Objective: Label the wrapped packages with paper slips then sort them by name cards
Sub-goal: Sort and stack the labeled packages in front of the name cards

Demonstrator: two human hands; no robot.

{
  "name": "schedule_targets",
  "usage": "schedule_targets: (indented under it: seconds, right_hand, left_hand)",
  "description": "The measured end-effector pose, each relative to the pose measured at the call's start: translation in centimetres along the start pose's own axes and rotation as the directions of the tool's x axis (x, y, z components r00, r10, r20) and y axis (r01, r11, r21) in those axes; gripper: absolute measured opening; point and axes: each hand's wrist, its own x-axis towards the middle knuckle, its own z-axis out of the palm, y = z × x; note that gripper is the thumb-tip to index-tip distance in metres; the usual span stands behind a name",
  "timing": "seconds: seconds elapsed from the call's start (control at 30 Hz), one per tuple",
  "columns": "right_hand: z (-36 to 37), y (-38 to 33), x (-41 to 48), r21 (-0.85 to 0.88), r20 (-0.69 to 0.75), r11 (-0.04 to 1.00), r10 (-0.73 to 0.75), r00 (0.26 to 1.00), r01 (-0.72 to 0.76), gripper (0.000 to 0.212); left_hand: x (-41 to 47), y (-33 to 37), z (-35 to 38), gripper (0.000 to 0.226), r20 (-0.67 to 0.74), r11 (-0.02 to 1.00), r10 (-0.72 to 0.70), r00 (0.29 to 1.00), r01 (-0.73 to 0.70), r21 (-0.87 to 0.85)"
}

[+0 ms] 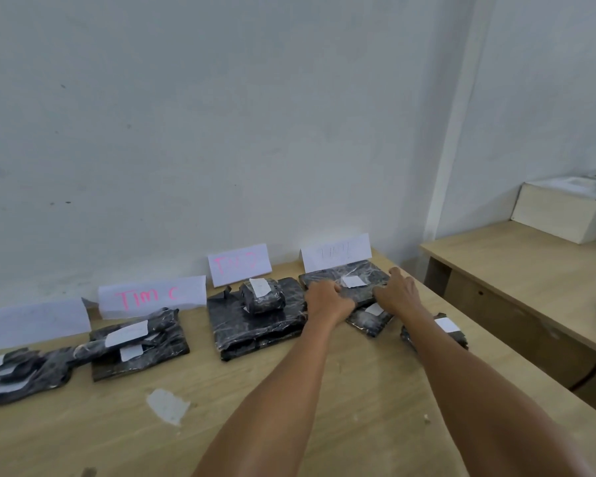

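Black wrapped packages with white paper slips lie in groups along the wall, each group below a white name card. Both my hands reach to the rightmost group. My left hand [327, 299] grips the left end of a flat black package [350, 275] and my right hand [398, 290] holds its right end. This package lies below the rightmost name card [336, 253]. A smaller labelled package [369, 318] lies under its front edge. Another labelled package [451, 330] sits near the table's right edge, partly hidden by my right forearm.
The card reading "TIM C" [152, 296] stands over a pile of packages [138, 342]. A pink-lettered card [240, 265] stands over a stack [255, 318]. A far-left card [33, 321] has packages [18, 373] below it. A second desk [516, 270] stands to the right.
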Motion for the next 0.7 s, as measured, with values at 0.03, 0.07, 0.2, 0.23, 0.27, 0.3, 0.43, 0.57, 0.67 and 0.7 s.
schedule_targets:
  seconds: [0.03, 0.07, 0.2, 0.23, 0.27, 0.3, 0.43, 0.57, 0.67, 0.7]
  right_hand:
    - [0.1, 0.0, -0.1, -0.024, -0.015, 1.000, 0.014, 1.000, -0.015, 0.065]
    - [0.2, 0.1, -0.3, -0.042, -0.033, 0.999, 0.027, 0.999, -0.029, 0.068]
    - [0.0, 0.2, -0.8, -0.043, -0.055, 0.999, -0.007, 0.998, 0.005, 0.073]
    - [-0.2, 0.3, -0.9, -0.049, -0.048, 0.999, -0.016, 0.999, 0.013, 0.072]
    - [-0.3, 0.3, -1.1, -0.063, -0.037, 0.998, -0.025, 0.999, 0.023, 0.070]
    - [-0.5, 0.3, -1.2, -0.079, -0.023, 0.996, -0.038, 0.999, 0.036, 0.066]
    - [-0.6, 0.4, -1.4, -0.044, -0.004, 0.998, -0.040, 0.999, 0.039, 0.055]
    - [-0.7, 0.5, -1.2, 0.006, -0.024, 1.000, 0.008, 1.000, -0.007, 0.059]
    - [-0.8, 0.6, -1.1, 0.017, -0.049, 0.999, 0.033, 0.998, -0.032, 0.058]
    - [-0.8, 0.6, -1.1, 0.024, -0.068, 0.998, 0.052, 0.996, -0.051, 0.055]
  left_hand:
    - [-0.1, 0.1, 0.2, 0.013, 0.019, 0.999, 0.002, 1.000, -0.003, 0.054]
    - [-0.2, 0.2, 0.4, 0.012, 0.029, 0.995, 0.008, 1.000, -0.011, 0.099]
    - [-1.1, 0.0, 1.3, 0.026, -0.008, 0.969, 0.074, 0.997, -0.070, 0.237]
    - [-1.4, 0.0, 1.6, 0.032, -0.040, 0.960, 0.075, 0.996, -0.061, 0.272]
    - [-1.6, 0.1, 1.7, 0.037, -0.071, 0.954, 0.057, 0.996, -0.034, 0.297]
    - [-1.9, 0.2, 1.8, 0.037, -0.089, 0.947, 0.039, 0.995, -0.008, 0.323]
    - [-2.4, 0.7, 2.1, 0.029, -0.044, 0.932, 0.029, 0.999, -0.011, 0.363]
    - [-2.8, 1.2, 1.5, 0.030, -0.003, 0.944, 0.032, 0.999, -0.029, 0.328]
    - [-2.9, 1.1, 1.6, 0.033, 0.025, 0.939, 0.050, 0.998, -0.056, 0.339]
    - [-3.1, 1.1, 1.7, 0.035, 0.036, 0.937, 0.060, 0.998, -0.069, 0.344]
